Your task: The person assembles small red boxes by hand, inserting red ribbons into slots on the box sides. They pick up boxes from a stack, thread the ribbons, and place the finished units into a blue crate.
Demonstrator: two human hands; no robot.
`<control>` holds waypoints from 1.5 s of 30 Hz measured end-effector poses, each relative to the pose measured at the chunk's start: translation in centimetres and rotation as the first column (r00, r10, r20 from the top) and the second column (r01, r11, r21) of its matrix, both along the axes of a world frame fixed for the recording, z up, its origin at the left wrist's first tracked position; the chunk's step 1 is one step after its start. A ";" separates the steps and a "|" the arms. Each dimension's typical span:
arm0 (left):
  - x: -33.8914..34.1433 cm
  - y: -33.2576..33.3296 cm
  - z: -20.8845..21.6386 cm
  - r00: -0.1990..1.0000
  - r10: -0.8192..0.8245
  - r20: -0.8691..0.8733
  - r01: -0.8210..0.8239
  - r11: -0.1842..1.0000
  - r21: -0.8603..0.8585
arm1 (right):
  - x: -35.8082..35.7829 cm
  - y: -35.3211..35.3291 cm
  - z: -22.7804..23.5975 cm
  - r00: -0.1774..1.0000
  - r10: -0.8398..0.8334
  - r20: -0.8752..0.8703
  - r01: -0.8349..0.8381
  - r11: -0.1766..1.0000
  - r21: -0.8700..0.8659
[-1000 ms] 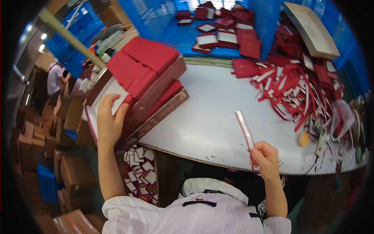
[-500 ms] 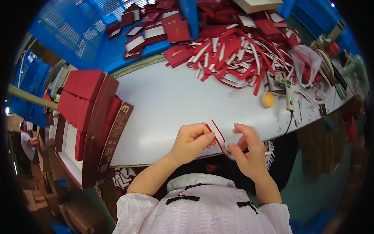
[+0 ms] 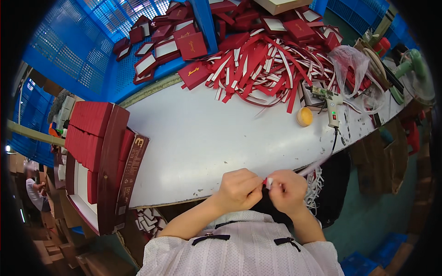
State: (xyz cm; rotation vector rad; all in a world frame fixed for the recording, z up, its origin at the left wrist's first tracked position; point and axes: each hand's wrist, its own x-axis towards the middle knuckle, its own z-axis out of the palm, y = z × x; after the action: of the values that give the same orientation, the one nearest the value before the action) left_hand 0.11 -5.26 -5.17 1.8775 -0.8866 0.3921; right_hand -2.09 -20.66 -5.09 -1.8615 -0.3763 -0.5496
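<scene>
Both my hands are together at the near edge of the table, close to my body. My left hand [image 3: 240, 188] is closed, its fingertips pinching a red strip [image 3: 264, 182], most of which is hidden in the hand. Right beside it, my right hand [image 3: 287, 191] is closed on a white strip [image 3: 270, 183], its short end showing at the fingers. A blurred pale band [image 3: 316, 164] stretches out past the right hand's knuckles. Whether the red and white pieces are still joined I cannot tell.
A large heap of red and white strips [image 3: 258, 69] lies at the back, beside red boxes [image 3: 191, 46] and a blue crate [image 3: 108, 69]. A carton of red pieces [image 3: 94, 133] stands left. A yellow round tub [image 3: 304, 117] and glue gun [image 3: 334, 112] lie right.
Both hands have come nearer my body and closed together. The right hand, open before, is now pinching. The red strip that stuck up from the left hand is mostly hidden.
</scene>
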 end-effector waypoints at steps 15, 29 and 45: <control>-2.4 12.8 1.8 0.812 -0.441 -0.383 -0.408 0.041 -0.912 | -10.1 -29.0 -23.1 0.520 -0.258 -0.814 0.851 0.083 0.518; 2.5 1.7 9.7 0.844 -0.493 -0.211 0.429 0.857 -0.287 | -0.8 0.2 9.7 0.964 0.032 0.264 0.099 0.879 -0.467; 25.3 13.8 -5.4 0.722 0.677 -0.145 -0.483 0.643 0.595 | -6.5 -5.4 5.9 0.750 0.434 -0.499 -0.115 0.828 0.548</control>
State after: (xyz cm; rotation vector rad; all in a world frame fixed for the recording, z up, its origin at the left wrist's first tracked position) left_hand 25.38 8.49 -10.60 2.6446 -0.0720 0.1816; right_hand -8.60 -26.06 0.76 -1.3430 -0.0643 0.1846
